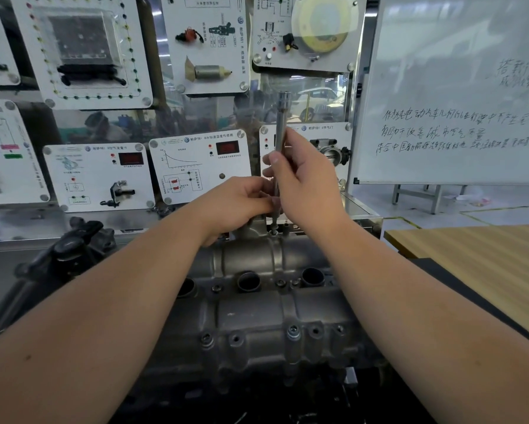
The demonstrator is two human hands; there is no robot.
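A long silver extension bar (281, 120) stands upright over the far edge of a grey metal engine cover (257, 304). Its lower tip sits on a bolt (273, 231) at the back of the cover. My right hand (306, 179) grips the bar's middle, thumb and fingers curled round it. My left hand (241, 200) pinches the bar lower down, just above the cover. The part of the bar between the hands is hidden by fingers.
The cover has round plug wells (248, 281) and several bolts (292, 331) along its near edge. A black engine part (73, 243) lies at left. Training panels (200, 166) stand behind, a whiteboard (456, 96) at right, a wooden table (486, 249) beside it.
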